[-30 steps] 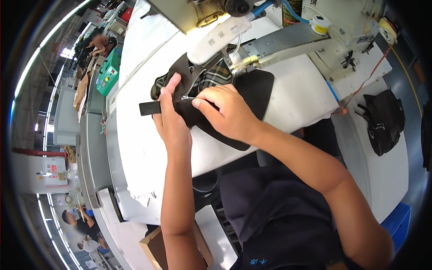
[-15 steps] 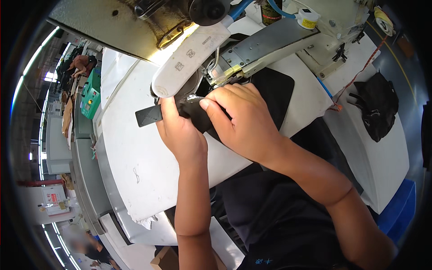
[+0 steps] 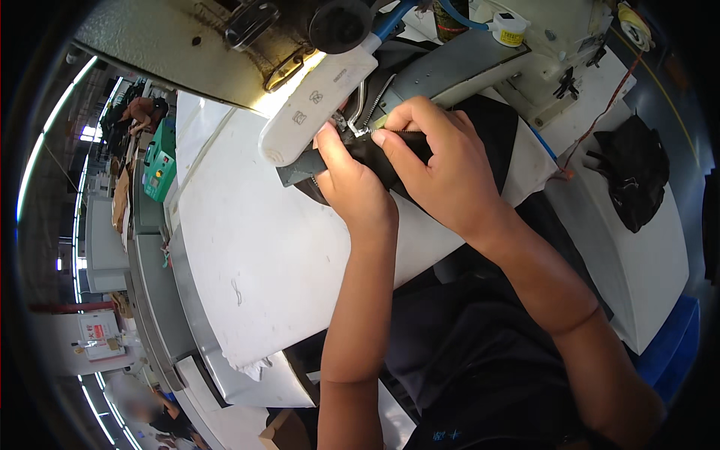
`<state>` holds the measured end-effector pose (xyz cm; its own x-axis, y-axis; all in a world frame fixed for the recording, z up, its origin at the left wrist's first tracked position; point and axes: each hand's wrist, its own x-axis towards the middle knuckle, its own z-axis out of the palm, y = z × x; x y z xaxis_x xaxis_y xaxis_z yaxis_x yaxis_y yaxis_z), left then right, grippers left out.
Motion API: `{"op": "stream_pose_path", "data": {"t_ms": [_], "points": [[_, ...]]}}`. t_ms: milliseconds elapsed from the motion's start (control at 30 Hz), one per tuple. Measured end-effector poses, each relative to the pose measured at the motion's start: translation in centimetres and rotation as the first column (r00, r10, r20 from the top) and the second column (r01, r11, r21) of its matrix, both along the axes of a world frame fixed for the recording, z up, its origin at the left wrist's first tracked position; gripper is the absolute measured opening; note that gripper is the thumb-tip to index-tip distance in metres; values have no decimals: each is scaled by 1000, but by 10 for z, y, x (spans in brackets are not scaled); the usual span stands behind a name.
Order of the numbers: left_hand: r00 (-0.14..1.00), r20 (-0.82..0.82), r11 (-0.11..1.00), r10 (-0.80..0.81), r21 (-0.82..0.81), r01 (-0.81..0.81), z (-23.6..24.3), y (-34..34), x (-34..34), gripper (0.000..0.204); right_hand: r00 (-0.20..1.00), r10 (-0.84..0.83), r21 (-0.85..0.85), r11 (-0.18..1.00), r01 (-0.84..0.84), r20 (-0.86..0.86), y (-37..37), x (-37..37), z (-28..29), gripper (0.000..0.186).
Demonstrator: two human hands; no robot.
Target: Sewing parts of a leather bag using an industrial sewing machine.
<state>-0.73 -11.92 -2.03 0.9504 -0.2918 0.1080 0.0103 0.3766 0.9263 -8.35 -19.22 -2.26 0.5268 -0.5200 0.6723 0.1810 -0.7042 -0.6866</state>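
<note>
Both of my hands are at the needle area of a sewing machine (image 3: 442, 71), working on a black fabric piece (image 3: 371, 159) with a metal-toothed zipper (image 3: 380, 100). My left hand (image 3: 354, 184) grips the fabric just left of the presser foot (image 3: 360, 129), its fingertips partly hidden by a long white machine cover (image 3: 319, 101). A dark flat tab (image 3: 298, 169) sticks out to the left of that hand. To the right of the presser foot, my right hand (image 3: 442, 161) pinches the zipper edge between thumb and forefinger. More black fabric spreads out beneath it.
A white tabletop (image 3: 255, 247) surrounds the work. The machine head (image 3: 180, 45) overhangs at upper left. A black bundle (image 3: 634, 172) lies on a white surface at right. A small white oil container (image 3: 510, 30) stands behind. A green machine (image 3: 159, 161) and people appear farther left.
Both hands and the black fabric have moved right and farther in, toward the presser foot. The dark tab has shifted right and tilted. My right hand's pinch is now beside the foot.
</note>
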Motion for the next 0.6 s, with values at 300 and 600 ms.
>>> {"op": "stream_pose_path", "data": {"t_ms": [300,600], "points": [[986,-86,987,140,96,-132,17,-28,-15,53,993,-67,-112,991,77,93,-13,3,-1,9],[968,-220,992,123,5,-125,26,-19,-14,50,998,-43,-189,982,31,-56,-15,4,13,9]]}}
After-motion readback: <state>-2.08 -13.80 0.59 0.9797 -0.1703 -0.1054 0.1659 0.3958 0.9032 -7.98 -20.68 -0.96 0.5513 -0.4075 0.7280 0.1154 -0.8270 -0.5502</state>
